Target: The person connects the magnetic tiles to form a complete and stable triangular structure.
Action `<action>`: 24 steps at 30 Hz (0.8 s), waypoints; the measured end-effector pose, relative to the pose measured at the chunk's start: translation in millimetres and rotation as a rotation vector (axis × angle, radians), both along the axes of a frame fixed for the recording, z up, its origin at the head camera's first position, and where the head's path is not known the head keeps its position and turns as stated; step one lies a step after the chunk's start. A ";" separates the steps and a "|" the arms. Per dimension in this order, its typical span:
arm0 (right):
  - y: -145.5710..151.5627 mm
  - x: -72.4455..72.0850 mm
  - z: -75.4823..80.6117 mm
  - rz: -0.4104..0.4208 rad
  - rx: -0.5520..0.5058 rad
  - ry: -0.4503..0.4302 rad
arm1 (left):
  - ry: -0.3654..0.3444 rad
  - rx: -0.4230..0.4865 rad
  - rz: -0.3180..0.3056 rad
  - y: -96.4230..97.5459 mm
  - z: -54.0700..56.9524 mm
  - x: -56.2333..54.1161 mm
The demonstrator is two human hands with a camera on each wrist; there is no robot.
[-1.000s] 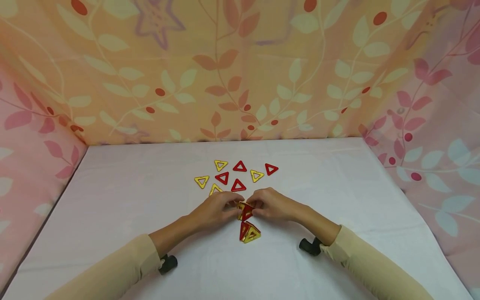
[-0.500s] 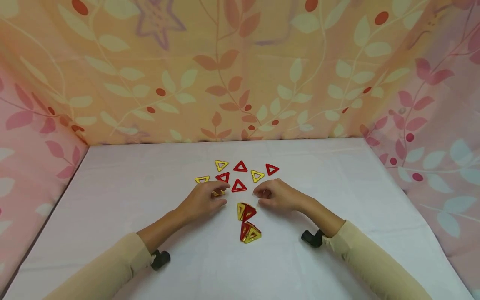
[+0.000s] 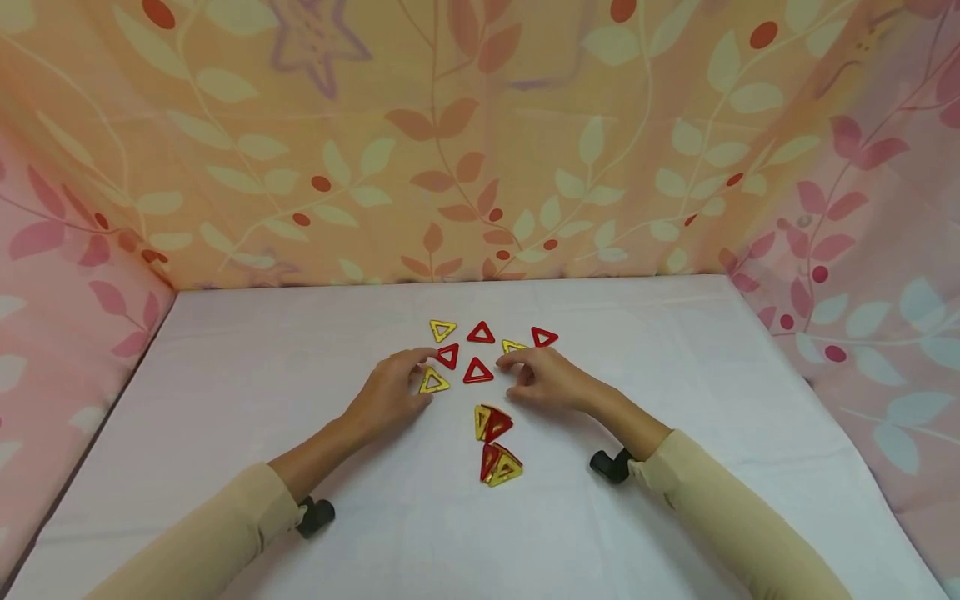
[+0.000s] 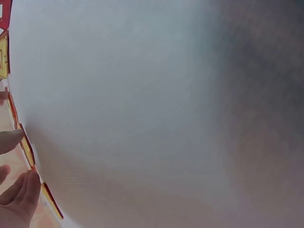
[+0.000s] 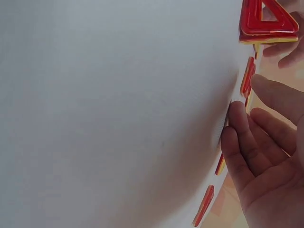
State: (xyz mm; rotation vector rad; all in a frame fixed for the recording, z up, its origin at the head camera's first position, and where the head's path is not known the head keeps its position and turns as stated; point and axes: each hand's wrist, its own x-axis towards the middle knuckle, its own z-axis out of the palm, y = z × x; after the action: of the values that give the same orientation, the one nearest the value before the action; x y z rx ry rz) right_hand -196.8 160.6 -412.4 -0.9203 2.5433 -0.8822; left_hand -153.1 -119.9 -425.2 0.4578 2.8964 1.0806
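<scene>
Loose triangular magnetic tiles lie in the middle of the table in the head view. My left hand [image 3: 390,389] is beside a yellow tile [image 3: 434,381], its fingertips right at the edge of a red tile [image 3: 447,357]. It covers another yellow tile. My right hand [image 3: 551,379] hovers by a second red tile [image 3: 477,371], fingers loosely bent, overlapping a yellow tile [image 3: 513,346] behind it. Nothing is held in either hand. Two small pyramids of red and yellow tiles stand nearer me: the farther pyramid [image 3: 493,423] and the nearer pyramid [image 3: 501,465].
Farther back lie a yellow tile [image 3: 442,330], a red tile [image 3: 481,332] and another red tile [image 3: 543,337]. A white cloth [image 3: 225,375] covers the table. Flowered curtains [image 3: 480,167] enclose the back and sides.
Both hands have let go of the farther pyramid, which stays standing. The left hand has moved left and away from me; the right hand has shifted slightly away from me, towards the loose tiles.
</scene>
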 end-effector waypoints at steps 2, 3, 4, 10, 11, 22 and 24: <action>-1.8 -1.6 0.3 -0.005 0.006 -0.008 | -0.012 -0.002 0.015 -0.2 -0.5 -0.7; -2.9 -2.3 0.5 -0.006 0.006 -0.015 | -0.015 -0.001 0.015 -0.2 -0.8 -1.2; -4.0 -3.0 0.6 -0.009 0.007 -0.021 | -0.024 0.002 0.016 -0.1 -0.6 -1.6; -10.6 -7.6 -0.4 -0.040 0.014 -0.051 | -0.053 0.034 -0.018 0.5 -0.5 -4.1; -11.5 -8.1 -0.5 -0.041 0.013 -0.054 | -0.055 0.040 -0.024 0.4 -0.7 -4.6; -22.7 -14.5 -5.2 -0.030 -0.008 -0.008 | -0.085 0.046 -0.074 1.2 -2.3 -8.4; -24.6 -15.7 -5.5 -0.033 -0.021 -0.012 | -0.095 0.043 -0.074 1.5 -1.6 -8.7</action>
State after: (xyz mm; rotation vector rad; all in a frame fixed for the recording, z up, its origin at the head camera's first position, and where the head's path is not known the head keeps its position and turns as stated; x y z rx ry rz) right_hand -212.5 135.9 -417.9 -0.8785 2.5515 -0.9223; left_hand -161.8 -118.4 -426.8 0.4966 2.7563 1.1240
